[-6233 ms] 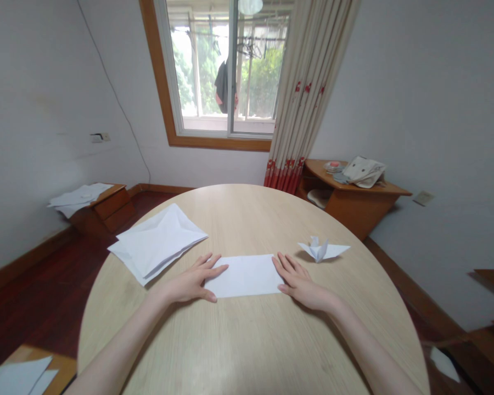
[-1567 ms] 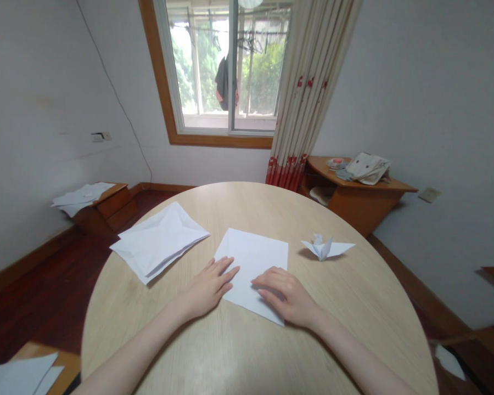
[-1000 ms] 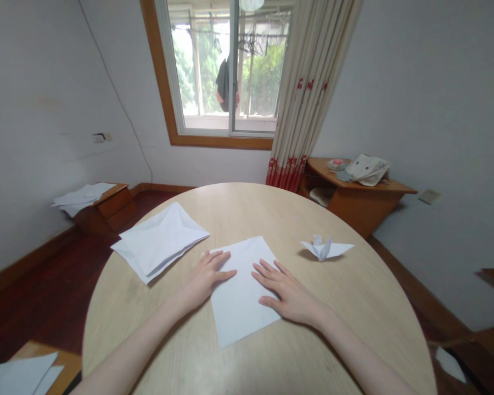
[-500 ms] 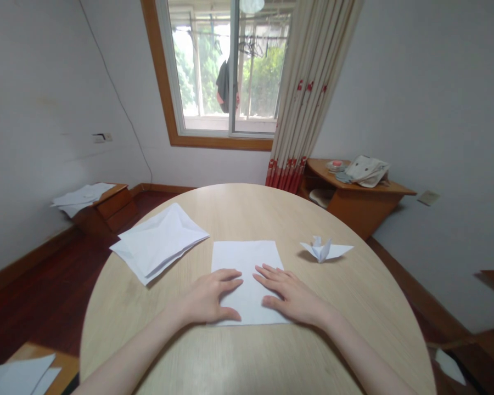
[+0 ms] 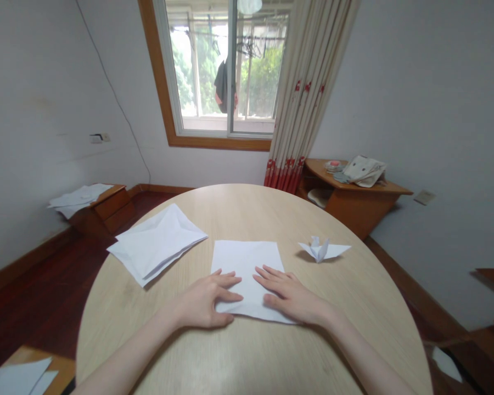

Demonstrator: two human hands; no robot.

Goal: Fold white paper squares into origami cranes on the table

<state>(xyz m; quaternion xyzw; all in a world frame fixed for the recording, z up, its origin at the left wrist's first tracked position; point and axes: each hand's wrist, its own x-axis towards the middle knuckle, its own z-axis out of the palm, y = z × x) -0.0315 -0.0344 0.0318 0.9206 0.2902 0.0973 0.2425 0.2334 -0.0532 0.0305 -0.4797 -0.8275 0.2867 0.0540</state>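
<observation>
The sheet [image 5: 245, 258] now lies square to you on the table [image 5: 251, 208], not askew as 1 second ago; your left hand [image 5: 206, 299] and right hand [image 5: 290, 296] rest flat and open on its near half.

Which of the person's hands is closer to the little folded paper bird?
Right. The right hand lies flat on the white sheet, with the paper bird just beyond it on its right. The left hand lies on the sheet's other side, farther away.
</observation>
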